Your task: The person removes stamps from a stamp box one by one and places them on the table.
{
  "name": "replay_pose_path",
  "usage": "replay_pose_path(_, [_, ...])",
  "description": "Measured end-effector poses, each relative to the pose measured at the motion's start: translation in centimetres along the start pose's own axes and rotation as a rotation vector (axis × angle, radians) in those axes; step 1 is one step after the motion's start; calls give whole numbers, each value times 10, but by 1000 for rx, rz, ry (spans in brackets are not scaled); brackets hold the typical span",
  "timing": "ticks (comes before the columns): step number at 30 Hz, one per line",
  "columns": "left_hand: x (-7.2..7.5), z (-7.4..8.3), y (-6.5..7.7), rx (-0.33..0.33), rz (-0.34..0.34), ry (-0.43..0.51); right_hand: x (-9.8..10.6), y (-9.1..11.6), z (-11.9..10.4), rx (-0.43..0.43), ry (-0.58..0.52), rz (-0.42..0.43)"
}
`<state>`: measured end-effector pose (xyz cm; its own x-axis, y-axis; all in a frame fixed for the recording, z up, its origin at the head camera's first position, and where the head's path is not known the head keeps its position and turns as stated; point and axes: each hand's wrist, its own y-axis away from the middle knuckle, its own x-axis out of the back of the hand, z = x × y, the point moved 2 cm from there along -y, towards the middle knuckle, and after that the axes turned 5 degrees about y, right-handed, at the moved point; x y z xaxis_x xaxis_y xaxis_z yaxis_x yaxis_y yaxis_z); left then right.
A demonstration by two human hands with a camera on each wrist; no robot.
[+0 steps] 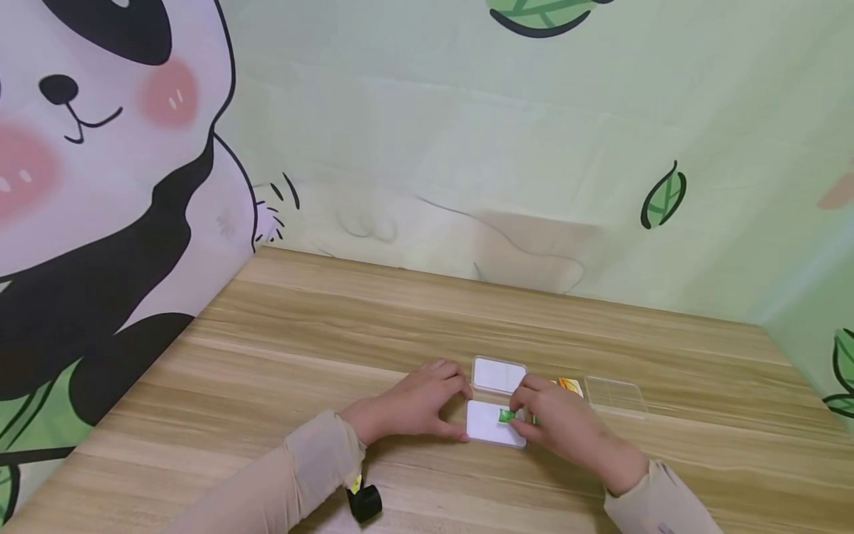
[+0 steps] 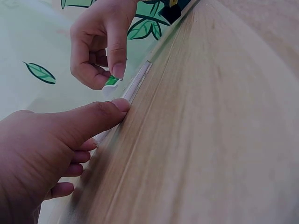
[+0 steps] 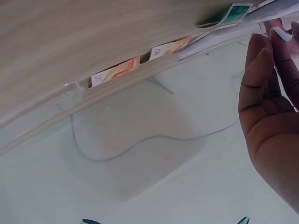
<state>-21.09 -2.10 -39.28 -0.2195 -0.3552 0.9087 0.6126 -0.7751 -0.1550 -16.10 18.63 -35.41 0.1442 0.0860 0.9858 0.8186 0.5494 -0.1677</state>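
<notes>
A small green stamp [image 1: 505, 416] is pinched between the thumb and fingertips of my right hand [image 1: 557, 419], above a flat white card [image 1: 483, 424]. In the left wrist view the stamp [image 2: 112, 81] looks curved, with its white back showing. My left hand [image 1: 420, 400] grips the card by its left end, thumb at the near corner and a finger at the far one. Another green stamp [image 3: 236, 14] lies on the table by the card in the right wrist view, mostly hidden by my right hand in the head view.
Behind the card lies a clear-rimmed case with a white inside [image 1: 499, 374]. Orange stamps [image 1: 570, 386] and a clear plastic lid [image 1: 615, 396] lie to the right. A black cylindrical object [image 1: 365, 504] sits near my left sleeve. A printed wall cloth [image 1: 400, 133] stands behind the table.
</notes>
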Motion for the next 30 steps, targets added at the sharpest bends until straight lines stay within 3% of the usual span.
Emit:
replay_pose_path(14, [0, 0, 0, 5, -9, -2, 0, 5, 7, 2, -2, 43])
replay_pose_path(30, [0, 0, 0, 10, -13, -8, -1, 9, 13, -26, -38, 36])
